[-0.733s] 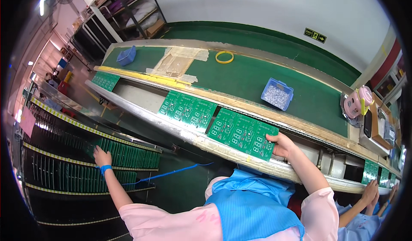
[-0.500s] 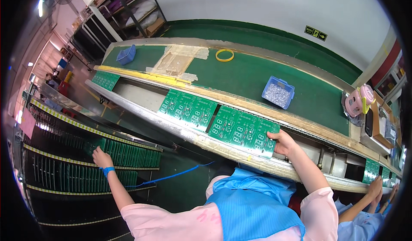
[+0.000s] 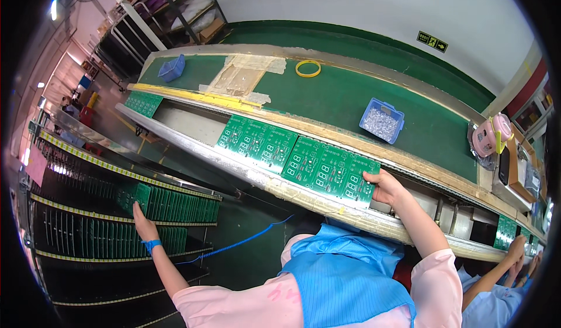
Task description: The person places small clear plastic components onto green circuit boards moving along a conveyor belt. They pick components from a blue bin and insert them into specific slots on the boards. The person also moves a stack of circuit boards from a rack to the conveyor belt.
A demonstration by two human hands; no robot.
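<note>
My right hand [image 3: 385,188] grips the right end of a green circuit board [image 3: 330,170] lying on the conveyor rail, thumb on top and fingers beneath. That board's left edge sits against another green circuit board [image 3: 257,142]. Down on the left, my left hand [image 3: 144,223], with a blue wrist strap [image 3: 151,245], is at a rack [image 3: 105,211] full of upright boards. Its fingers are closed at the lower edge of one circuit board [image 3: 141,196], whose face is partly turned into view; the fingertips are partly hidden.
A blue bin [image 3: 381,122] of small clear parts, a yellow tape ring [image 3: 308,68] and another blue bin [image 3: 172,68] stand on the green bench. A pink container [image 3: 491,135] is at the right. A coiled blue cord [image 3: 245,236] trails from my wrist. Another person's hands [image 3: 515,251] work at far right.
The board under my right hand has shifted slightly left, closing the gap to its neighbour. My left hand has moved slightly down and right, and a board at its fingers shows more of its face.
</note>
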